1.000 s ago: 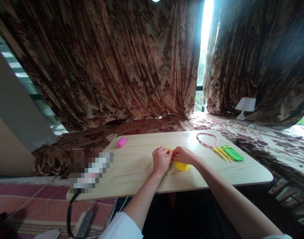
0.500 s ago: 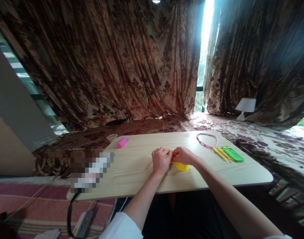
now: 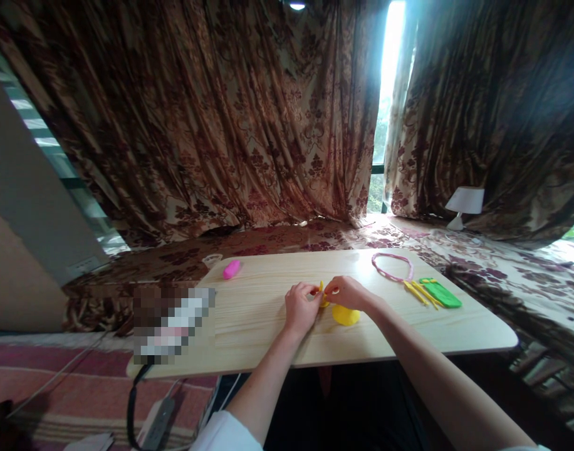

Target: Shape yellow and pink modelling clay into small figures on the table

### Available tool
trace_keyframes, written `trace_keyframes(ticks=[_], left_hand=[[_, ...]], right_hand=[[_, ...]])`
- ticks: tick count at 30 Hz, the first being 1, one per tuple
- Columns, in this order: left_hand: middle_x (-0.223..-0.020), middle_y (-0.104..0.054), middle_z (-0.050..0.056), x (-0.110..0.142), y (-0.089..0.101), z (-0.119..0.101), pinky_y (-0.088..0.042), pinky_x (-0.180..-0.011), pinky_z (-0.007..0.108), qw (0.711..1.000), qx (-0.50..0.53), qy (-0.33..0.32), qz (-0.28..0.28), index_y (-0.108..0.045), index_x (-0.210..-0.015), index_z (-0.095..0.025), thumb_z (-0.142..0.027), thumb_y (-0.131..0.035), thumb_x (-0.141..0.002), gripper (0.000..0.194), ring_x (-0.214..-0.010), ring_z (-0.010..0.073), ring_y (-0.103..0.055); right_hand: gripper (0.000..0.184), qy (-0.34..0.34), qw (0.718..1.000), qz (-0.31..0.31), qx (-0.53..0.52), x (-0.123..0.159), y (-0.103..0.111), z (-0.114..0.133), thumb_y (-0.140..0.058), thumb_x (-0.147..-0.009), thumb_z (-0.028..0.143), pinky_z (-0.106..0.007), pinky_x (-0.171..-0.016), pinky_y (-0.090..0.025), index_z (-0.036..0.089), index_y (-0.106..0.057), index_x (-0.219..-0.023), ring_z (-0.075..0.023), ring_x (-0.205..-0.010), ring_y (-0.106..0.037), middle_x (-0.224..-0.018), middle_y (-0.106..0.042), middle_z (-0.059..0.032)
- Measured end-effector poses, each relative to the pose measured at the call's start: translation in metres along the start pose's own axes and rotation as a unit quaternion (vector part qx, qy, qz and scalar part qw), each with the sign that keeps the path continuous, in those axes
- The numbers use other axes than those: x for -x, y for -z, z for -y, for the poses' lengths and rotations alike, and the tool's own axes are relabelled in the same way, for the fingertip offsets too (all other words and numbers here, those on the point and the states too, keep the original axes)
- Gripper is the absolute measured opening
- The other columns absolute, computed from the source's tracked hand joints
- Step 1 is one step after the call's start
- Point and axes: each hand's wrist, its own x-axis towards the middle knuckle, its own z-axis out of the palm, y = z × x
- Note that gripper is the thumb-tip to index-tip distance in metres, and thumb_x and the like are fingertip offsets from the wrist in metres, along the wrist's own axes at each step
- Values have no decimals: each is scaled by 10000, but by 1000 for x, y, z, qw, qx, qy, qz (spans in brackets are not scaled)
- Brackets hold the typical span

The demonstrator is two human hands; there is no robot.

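Right of a pink lump [image 3: 231,270] on the wood-grain table [image 3: 249,332], my left hand [image 3: 304,307] pinches a small yellow piece [image 3: 321,287], my right hand [image 3: 347,290] gripping it too, just beside a yellow disc [image 3: 346,316], with a pink loop [image 3: 412,270] and green slab [image 3: 441,294] farther right.

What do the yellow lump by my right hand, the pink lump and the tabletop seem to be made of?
Yellow lump: probably modelling clay, matte, given its solid colour and uneven outline. Pink lump: likely similar clay, smooth and rounded, though plastic is possible. Tabletop: wood or wood-look laminate, with pale grain lines and a slight sheen.
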Motion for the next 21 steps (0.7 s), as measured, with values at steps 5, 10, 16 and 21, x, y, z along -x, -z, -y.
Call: trace_keyframes(ticks=[5, 10, 16, 21], left_hand=[[-735, -652, 12, 0, -3, 4, -447, -739, 305, 1000, 4, 8, 4, -645, -698, -187, -314, -652, -745, 136, -764, 162, -595], [-848, -646, 27, 2, -4, 8, -471, -803, 371, 999, 19, -10, 27, -625, -835, -141, -334, -558, -846, 205, -834, 154, -600], [-991, -635, 53, 0, -2, 10, -486, -832, 388, 997, 45, -36, 49, -612, -960, -150, -312, -517, -879, 205, -918, 167, -599], [-1007, -625, 56, -1, -4, 14, -498, -808, 379, 997, 51, -40, 52, -601, -983, -147, -305, -516, -880, 207, -900, 165, -600]], right_hand=[[242, 13, 1000, -1, -14, 1, -4, -2, -529, -893, 309, -373, -792, -504, 162, -580, -1079, -187, -929, -593, -1111, -588, -64], [246, 14, 1000, -1, -19, 2, -7, 0, -536, -888, 314, -370, -786, -505, 156, -586, -1070, -193, -925, -594, -1104, -592, -58], [243, 12, 1000, 2, -5, 2, -5, 1, -531, -890, 311, -377, -800, -500, 161, -585, -1074, -196, -942, -589, -1118, -586, -60], [256, 14, 1000, 2, 0, 2, -5, 1, -537, -888, 308, -378, -790, -504, 154, -576, -1088, -195, -934, -592, -1114, -586, -63]])
